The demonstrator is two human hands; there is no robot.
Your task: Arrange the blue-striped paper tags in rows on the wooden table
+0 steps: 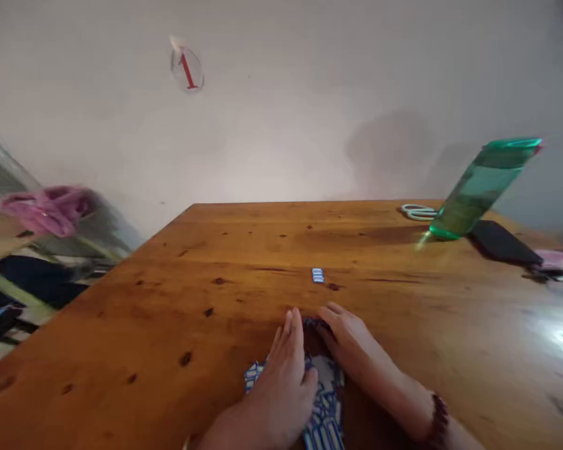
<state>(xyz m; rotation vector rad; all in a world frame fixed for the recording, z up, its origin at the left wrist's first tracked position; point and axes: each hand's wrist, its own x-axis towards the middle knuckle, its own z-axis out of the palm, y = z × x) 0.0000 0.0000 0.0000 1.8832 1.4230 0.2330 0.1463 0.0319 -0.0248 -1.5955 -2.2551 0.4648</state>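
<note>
On worktop (244, 250), heap of blue-and-white pieces (327, 409) beneath and beside left hand (287, 375), unclenched, fingers straight; right hand (353, 334) curved at heap's far side (whether gripping, unclear). Single piece (318, 275) beyond both. Probably best: hands low, pressure light, lest pieces scatter.

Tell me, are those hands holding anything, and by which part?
I can't tell: the left hand and right hand partly cover flat, blue-and-white patterned pieces, hiding any grip.
</note>
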